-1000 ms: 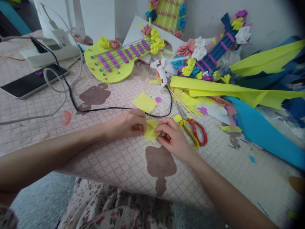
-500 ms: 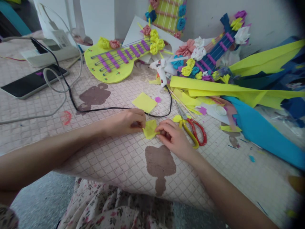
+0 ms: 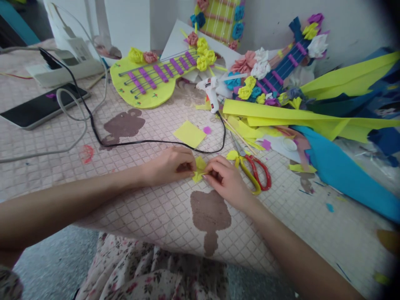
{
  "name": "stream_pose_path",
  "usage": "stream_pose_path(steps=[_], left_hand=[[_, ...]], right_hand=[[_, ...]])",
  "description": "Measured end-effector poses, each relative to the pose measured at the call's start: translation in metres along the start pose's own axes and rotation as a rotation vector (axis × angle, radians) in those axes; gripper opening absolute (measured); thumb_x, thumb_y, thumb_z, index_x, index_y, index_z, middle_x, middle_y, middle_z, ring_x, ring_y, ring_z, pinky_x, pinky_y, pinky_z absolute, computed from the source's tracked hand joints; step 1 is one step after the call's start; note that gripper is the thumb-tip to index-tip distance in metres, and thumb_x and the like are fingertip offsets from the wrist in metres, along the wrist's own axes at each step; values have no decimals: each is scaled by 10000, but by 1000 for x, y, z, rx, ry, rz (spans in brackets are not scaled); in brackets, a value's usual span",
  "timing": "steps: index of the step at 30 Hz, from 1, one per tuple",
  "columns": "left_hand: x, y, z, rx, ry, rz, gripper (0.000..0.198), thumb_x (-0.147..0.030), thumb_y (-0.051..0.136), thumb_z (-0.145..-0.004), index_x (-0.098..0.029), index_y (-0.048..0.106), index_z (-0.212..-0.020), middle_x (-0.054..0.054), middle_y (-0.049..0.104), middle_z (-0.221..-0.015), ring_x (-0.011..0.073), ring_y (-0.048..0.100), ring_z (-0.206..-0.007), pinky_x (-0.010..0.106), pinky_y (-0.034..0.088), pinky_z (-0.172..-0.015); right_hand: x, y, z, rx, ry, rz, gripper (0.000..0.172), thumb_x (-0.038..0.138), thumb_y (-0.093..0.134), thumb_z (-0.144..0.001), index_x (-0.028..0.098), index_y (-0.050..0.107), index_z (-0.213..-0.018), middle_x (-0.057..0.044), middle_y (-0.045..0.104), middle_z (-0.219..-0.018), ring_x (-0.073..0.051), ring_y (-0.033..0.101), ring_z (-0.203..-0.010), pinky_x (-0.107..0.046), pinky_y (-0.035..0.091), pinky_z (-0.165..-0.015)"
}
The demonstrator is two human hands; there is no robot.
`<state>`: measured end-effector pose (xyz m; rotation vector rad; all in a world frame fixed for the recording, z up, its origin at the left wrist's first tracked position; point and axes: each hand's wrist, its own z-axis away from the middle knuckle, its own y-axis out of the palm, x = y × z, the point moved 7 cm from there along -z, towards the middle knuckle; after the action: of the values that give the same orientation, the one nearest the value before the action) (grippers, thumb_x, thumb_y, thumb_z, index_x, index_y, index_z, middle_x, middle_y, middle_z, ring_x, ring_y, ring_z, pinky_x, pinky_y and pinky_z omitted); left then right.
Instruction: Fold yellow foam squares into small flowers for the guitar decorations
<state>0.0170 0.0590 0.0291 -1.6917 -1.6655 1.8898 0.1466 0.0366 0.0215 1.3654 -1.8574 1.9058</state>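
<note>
Between my two hands is a small piece of yellow crepe paper (image 3: pixel 199 164), pinched in at its middle. My left hand (image 3: pixel 175 165) is closed on its left side, fingertips together. On the opposite side my right hand (image 3: pixel 223 177) grips the paper between thumb and forefinger. Just beyond lies a flat yellow paper square (image 3: pixel 189 134) with a small purple scrap (image 3: pixel 207 130) at its corner. Scissors (image 3: pixel 254 171) with red and yellow handles rest right of my right hand, next to a small yellow paper flower (image 3: pixel 232 155).
A white glue gun (image 3: pixel 211 93) stands behind, its black cord (image 3: pixel 140 142) crossing the table. A yellow paper guitar (image 3: pixel 146 83) and a blue one (image 3: pixel 278 75) lie at the back. Blue paper (image 3: pixel 337 162) spreads at right; a phone (image 3: pixel 40 106) and power strip (image 3: pixel 65 68) are left.
My left hand has moved right, closer to my right hand. The yellow paper between them has gone from spread out to gathered and narrower.
</note>
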Motion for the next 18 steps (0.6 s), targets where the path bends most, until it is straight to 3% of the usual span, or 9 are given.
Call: stream_pose_path(steps=[5,11,18], left_hand=[[2,2,0,-25,-29,-2,22,-149,592,-798,-136,608,-790,26,589,-793,117,533,-712,239,421,-684],[1,-1,0,49,-23,56,58,-153,576,-809,-130,613,-770,36,569,-800,112,521,-701,226,426,-658],[2,-2,1,155,-5,143,112,-203,576,-837,-159,675,-809,53,593,-910,123,547,-784,228,440,-702]], right_hand=[[-1,-2,0,30,40,-75,96,102,581,-816,194,563,-797,-21,503,-880,-118,490,-688,-256,416,-587],[2,-5,0,177,12,-143,50,172,616,-829,193,606,-785,-27,531,-951,-107,508,-698,-257,424,-596],[-4,-6,1,189,64,-152,68,140,627,-814,184,592,-776,-14,531,-949,-83,490,-660,-234,416,-582]])
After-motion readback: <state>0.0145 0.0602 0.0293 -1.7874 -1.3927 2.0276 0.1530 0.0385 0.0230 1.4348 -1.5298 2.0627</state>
